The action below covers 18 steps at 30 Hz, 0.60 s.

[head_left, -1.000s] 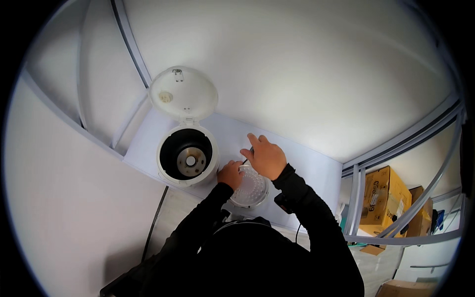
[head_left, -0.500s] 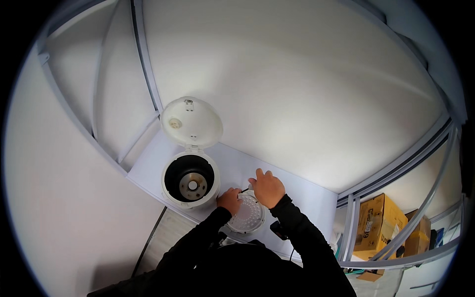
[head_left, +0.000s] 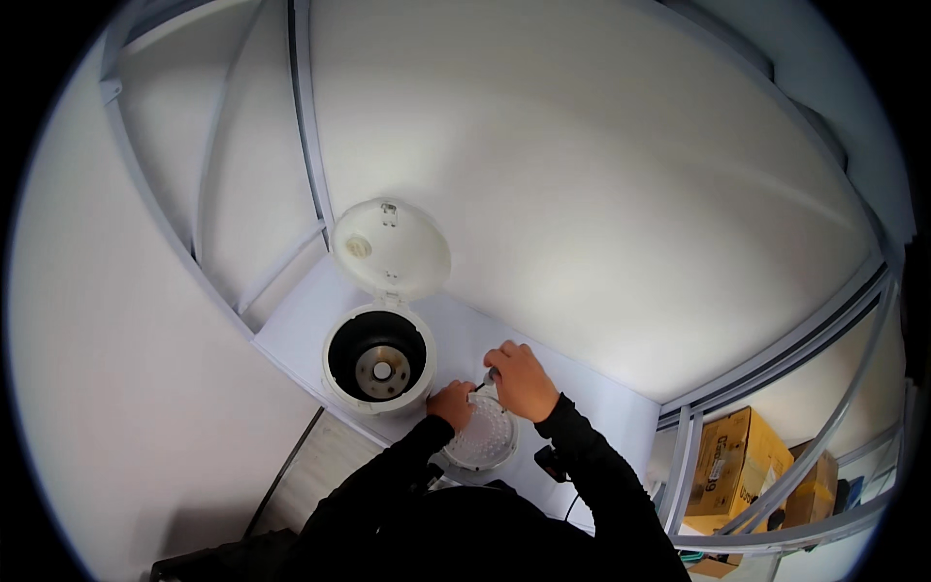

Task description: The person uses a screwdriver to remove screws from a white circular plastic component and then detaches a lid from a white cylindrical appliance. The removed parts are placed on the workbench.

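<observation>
A white rice cooker [head_left: 380, 364] stands on a white table [head_left: 301, 325] with its round lid [head_left: 391, 247] swung up and its dark cavity bare. To its right I hold a round pale perforated tray [head_left: 482, 438] over a rounded grey pot partly hidden beneath it. My left hand [head_left: 452, 404] grips the tray's left rim. My right hand [head_left: 522, 380] is closed at its far rim, with a small dark thin piece between the two hands. What that piece is cannot be made out.
White walls close in behind and to the left, framed by pale metal bars. A small black object [head_left: 550, 464] with a cable lies by my right forearm. Cardboard boxes [head_left: 729, 461] sit on the floor at the lower right.
The view has shifted, so the cooker and hands sit lower and further right in the picture. Both hands stay on the tray, the right one more closed at its rim.
</observation>
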Available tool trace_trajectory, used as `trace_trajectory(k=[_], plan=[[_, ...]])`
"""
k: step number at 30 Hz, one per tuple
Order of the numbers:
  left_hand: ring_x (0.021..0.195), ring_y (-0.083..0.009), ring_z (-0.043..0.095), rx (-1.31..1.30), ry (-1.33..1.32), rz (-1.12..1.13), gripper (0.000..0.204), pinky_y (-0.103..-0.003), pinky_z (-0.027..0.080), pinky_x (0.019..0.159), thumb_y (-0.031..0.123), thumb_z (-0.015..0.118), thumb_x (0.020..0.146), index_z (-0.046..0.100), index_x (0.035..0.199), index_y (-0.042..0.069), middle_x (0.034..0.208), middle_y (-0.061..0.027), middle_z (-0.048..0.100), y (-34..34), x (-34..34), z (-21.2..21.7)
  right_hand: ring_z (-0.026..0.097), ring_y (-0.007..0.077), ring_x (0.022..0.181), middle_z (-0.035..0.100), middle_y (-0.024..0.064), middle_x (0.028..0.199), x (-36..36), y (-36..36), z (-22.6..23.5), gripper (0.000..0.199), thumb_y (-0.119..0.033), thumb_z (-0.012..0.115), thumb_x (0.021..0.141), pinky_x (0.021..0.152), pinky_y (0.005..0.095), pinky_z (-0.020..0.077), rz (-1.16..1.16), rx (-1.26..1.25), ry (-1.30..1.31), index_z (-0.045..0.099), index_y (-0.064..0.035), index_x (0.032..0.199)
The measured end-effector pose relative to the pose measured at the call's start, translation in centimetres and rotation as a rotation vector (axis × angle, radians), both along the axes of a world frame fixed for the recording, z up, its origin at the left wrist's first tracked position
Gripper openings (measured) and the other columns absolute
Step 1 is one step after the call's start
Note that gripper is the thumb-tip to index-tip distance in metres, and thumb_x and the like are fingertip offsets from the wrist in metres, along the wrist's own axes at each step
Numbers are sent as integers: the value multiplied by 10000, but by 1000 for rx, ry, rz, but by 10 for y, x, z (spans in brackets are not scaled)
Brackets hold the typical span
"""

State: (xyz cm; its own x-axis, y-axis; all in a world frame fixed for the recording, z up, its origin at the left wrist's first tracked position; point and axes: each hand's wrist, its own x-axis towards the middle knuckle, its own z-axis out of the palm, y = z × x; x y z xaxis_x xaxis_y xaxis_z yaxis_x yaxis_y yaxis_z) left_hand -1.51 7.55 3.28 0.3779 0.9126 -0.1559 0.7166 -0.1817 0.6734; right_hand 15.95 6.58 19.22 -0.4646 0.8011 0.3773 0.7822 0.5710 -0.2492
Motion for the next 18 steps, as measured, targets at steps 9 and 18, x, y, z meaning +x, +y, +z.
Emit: trace_trajectory(k=[9, 18], plan=[[1084, -340, 660, -19, 18, -13, 392, -512, 539, 879, 246, 703, 892, 652, 1278, 195, 1179, -95, 632, 1, -2, 0, 632, 385, 904, 593, 149, 1009, -8, -2, -2, 196, -103, 707, 856, 778, 475, 530, -237, -171, -80, 620, -69, 1027], [1112, -353, 650, 47, 110, -45, 429, -514, 545, 902, 251, 689, 912, 599, 1330, 220, 1240, -99, 604, -4, -1, 7, 631, 376, 902, 578, 153, 1073, -9, -6, 12, 127, -36, 672, 845, 793, 464, 534, -339, -358, -37, 635, -69, 962]])
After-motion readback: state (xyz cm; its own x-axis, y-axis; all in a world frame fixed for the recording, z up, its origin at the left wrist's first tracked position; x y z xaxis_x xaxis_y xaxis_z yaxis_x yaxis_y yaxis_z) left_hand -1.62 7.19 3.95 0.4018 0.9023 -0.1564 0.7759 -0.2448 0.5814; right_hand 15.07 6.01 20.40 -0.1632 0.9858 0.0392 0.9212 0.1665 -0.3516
